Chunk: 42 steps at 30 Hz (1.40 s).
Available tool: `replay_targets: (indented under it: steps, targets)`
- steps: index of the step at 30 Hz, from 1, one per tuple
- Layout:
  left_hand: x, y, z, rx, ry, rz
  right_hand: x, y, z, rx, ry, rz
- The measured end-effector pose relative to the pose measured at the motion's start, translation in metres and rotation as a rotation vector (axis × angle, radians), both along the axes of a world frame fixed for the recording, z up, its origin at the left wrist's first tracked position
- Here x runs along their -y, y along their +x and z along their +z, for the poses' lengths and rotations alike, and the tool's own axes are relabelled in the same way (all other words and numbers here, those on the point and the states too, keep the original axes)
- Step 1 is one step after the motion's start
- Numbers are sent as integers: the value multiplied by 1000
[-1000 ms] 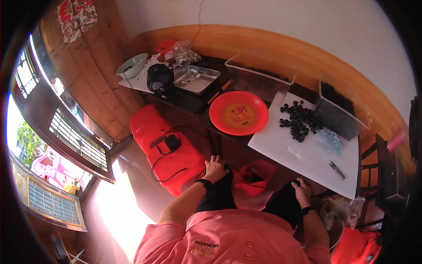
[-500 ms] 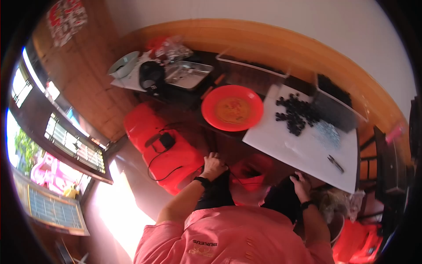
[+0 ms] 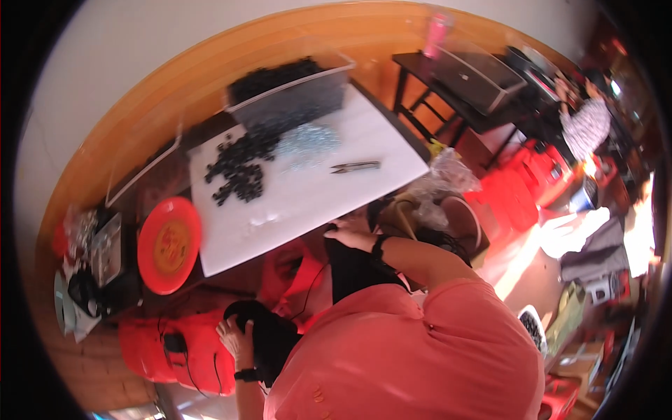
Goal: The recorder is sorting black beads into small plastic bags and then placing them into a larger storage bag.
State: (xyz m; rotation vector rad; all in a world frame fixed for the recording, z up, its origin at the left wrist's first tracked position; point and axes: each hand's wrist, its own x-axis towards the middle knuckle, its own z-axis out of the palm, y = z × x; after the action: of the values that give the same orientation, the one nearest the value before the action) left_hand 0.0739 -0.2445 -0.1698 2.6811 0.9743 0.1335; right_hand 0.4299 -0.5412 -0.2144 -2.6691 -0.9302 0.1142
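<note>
Lying on the white board (image 3: pixel 301 203), the small pointed hand tool (image 3: pixel 355 166) sits beyond the board's near edge from the right hand (image 3: pixel 353 234), almost straight out from its fingers. Its long axis runs roughly left to right, with the narrow tips on the left, toward the pale blue pile (image 3: pixel 308 145) and the loose black pieces (image 3: pixel 238 168). The right hand is clearly the nearer one, below the edge of the desk (image 3: pixel 397 128) and resting on the right knee, near the plastic bags (image 3: pixel 448 175). Its fingers look loosely bent, but their ends are small and partly turned away, so I cannot tell whether they close on anything. The left hand (image 3: pixel 236 341) lies over the left knee with its fingers spread and nothing visible in them; the red plate (image 3: pixel 169 245) is beyond it, on the desk.

Both palms are hidden against the dark trousers. Blur softens the black pieces into one dark mass, and the blue bits cannot be told singly. The clear bin (image 3: pixel 287 105) hides part of the desk behind it, and the far left things smear together.
</note>
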Motion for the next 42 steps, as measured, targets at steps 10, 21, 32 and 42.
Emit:
replay_targets:
  steps: [10,21,32,42]
  targets:
    - [-9,32,0,-167,-142,64,-20,-4,18,-256,26,-41]
    - [-12,70,-1,-239,-130,57,-23,-2,-5,-124,211,-20]
    - [-20,111,-9,-385,-51,106,-36,-12,21,-226,-121,76]
    - [-20,150,-14,-450,-46,76,-21,-18,10,-184,-12,-29]
